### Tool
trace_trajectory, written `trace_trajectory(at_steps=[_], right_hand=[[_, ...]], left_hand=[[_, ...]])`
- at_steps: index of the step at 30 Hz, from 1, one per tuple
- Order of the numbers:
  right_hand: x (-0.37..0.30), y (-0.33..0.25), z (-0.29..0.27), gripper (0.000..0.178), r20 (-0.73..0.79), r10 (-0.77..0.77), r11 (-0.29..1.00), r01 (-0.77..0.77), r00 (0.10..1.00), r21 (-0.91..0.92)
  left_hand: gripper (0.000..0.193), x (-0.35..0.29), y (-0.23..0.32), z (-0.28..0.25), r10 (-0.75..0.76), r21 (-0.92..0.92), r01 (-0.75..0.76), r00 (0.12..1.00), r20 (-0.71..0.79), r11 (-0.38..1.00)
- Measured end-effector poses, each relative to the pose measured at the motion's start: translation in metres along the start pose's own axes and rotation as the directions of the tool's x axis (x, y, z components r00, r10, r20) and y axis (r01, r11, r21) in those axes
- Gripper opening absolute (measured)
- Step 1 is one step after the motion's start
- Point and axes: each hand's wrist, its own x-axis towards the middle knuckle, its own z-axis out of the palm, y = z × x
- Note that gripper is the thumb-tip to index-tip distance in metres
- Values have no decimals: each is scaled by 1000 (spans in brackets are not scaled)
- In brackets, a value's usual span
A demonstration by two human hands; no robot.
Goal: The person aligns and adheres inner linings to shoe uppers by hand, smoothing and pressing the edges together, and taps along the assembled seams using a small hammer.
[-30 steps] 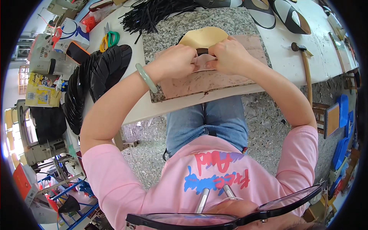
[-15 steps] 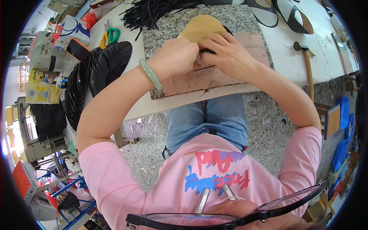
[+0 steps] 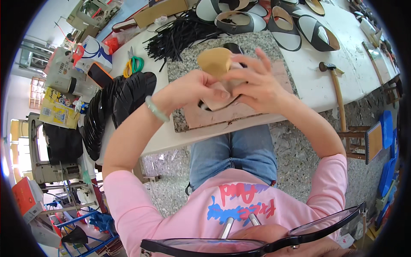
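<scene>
Between my hands, above the slab, is a shoe insole (image 3: 213, 60) with a tan rounded end and a paler section nearer me. Black material shows along its edges and behind it. My left hand (image 3: 190, 88) pinches it at its left side, thumb lying over the pale part. On the other side my right hand (image 3: 261, 90) grips the pale part between thumb and bent fingers, one finger raised; those fingertips are partly hidden. Below lie a speckled granite slab (image 3: 269, 47) and a worn pinkish board (image 3: 199, 122) on it.
Stacked black shoe pieces (image 3: 122, 96), green-and-yellow scissors (image 3: 133, 65) and a phone (image 3: 99, 75) lie at left. Black strips (image 3: 175, 38) are heaped beyond the slab. Several black-and-white shoe uppers (image 3: 282, 30) stand far right. A hammer (image 3: 337, 92) lies at the right table edge.
The insole has come nearer me and been tilted, so its pale section now shows. My right fingers have loosened and lifted partly. The view has shifted, showing more of the table's far side.
</scene>
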Motion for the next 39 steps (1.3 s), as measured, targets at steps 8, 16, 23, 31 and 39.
trace_trajectory(at_steps=[8, 16, 23, 31, 39], right_hand=[[28, -11, -57, 26, -56, 334, 493, -123, 941, 861], [30, 23, -73, 22, 533, -56, 928, -152, 844, 340], [-29, 3, 18, 11, 351, 8, 886, 156, 936, -438], [-28, 4, 13, 18, 406, 165, 947, -28, 899, -321], [-16, 7, 19, 21, 402, 155, 944, -16, 902, -329]], left_hand=[[51, -36, 28, 8, 328, -606, -337, 936, -130, 720], [15, 1, 57, -29, 478, 631, -546, 826, 299, 550], [10, 48, -22, 1, 483, 932, -281, 864, 142, 228], [21, 51, -45, 19, 515, 937, -98, 852, -95, 335], [20, 53, -43, -2, 339, 882, -49, 932, -128, 469]])
